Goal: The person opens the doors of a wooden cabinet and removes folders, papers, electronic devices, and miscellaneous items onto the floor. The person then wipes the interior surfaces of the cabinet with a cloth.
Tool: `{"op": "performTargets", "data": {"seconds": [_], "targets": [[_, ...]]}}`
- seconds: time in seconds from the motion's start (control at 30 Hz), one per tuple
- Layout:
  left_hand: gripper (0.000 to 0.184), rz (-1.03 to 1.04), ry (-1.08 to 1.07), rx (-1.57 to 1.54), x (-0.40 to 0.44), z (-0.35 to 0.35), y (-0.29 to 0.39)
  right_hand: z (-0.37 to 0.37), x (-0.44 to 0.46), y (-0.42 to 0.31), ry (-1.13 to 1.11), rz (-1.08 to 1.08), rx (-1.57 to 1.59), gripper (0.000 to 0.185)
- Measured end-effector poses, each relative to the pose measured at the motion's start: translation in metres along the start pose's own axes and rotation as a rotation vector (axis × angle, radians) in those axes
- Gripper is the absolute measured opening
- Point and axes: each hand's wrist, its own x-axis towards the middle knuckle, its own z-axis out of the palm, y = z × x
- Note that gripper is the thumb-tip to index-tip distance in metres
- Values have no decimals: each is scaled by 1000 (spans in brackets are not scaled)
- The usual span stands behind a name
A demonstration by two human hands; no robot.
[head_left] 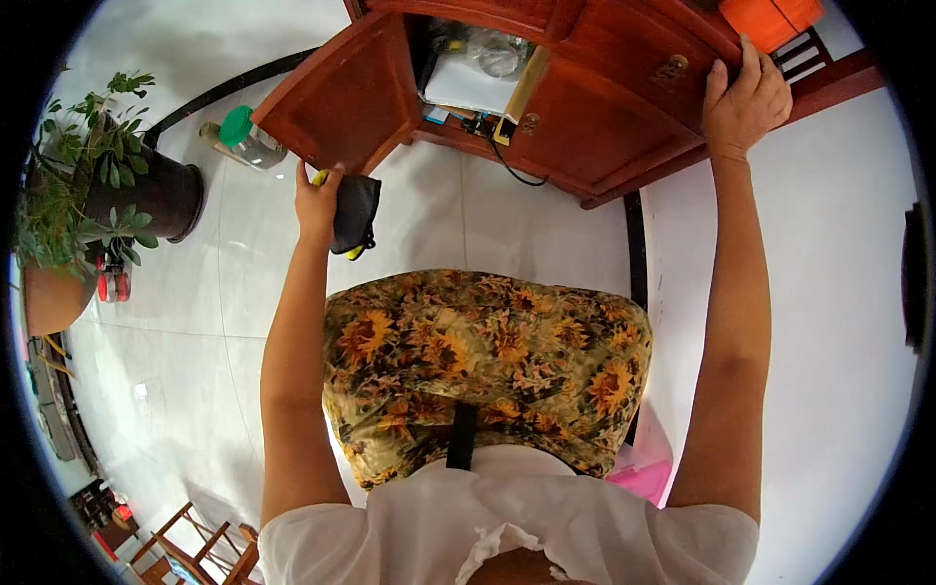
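My left hand [317, 198] is closed on a small black pouch [355, 210] with yellow parts, close to the lower edge of the open cabinet door [341, 97]. Fingers of my right hand [746, 105] rest spread on the top edge of the red-brown wooden cabinet [614, 97], below an orange object [770, 19]. Inside the open compartment lie a white box or stack [471, 84], clear plastic items [499, 54] and a yellowish flat piece [525, 93]. A black cable [517, 171] hangs out onto the floor.
A clear jar with a green lid [237, 127] stands on the tiled floor [409, 229] behind the door. Potted plants [146, 190] are at the left. A wooden chair or stool [200, 546] is at the lower left, a pink container [643, 478] at the lower right.
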Motion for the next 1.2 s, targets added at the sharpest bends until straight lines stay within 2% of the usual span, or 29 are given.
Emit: {"op": "performTargets", "data": {"seconds": [0.17, 0.2, 0.27, 0.3, 0.33, 0.4, 0.43, 0.47, 0.53, 0.67, 0.77, 0.8, 0.87, 1.0, 1.1, 1.2], "targets": [[63, 44, 100, 47, 22, -16, 8, -6, 8, -11, -39, -6, 113, 40], [55, 145, 103, 191, 37, -15, 7, -9, 14, -20, 28, -27, 163, 40], [53, 172, 94, 288, 37, -20, 18, -26, 23, -60, 137, -74, 278, 39], [53, 177, 83, 339, 32, -21, 21, -34, 24, -81, 93, -176, 414, 38], [52, 176, 84, 364, 28, -23, 21, -41, 18, -108, -102, -275, 471, 37], [50, 194, 80, 424, 28, -28, 22, -30, 5, -165, -630, -428, 637, 26], [51, 197, 79, 420, 29, -29, 21, -21, -12, -185, -471, -530, 706, 19], [51, 201, 81, 416, 32, -30, 20, -7, -28, -204, -552, -559, 647, 19], [52, 211, 95, 411, 34, -29, 18, 17, -48, -229, -783, -683, 338, 25], [51, 227, 111, 434, 32, -23, 15, 47, -57, -230, -1082, -995, -228, 24], [51, 241, 117, 445, 34, -19, 18, 17, -56, -231, -1032, -937, -172, 20], [51, 243, 116, 446, 32, -17, 17, -1, -50, -231, -1144, -924, -75, 19], [50, 216, 100, 458, 21, -14, 26, -28, -65, -224, -1190, -913, 3, 24], [52, 253, 80, 430, 6, -9, 21, -94, -90, -197, -1196, -1038, -52, 22], [54, 218, 110, 418, -2, -7, 23, -125, -114, -168, -1216, -1035, -7, 23], [54, 264, 149, 401, 1, -6, 16, -148, -110, -150, -1506, -1107, -97, 33]]}}
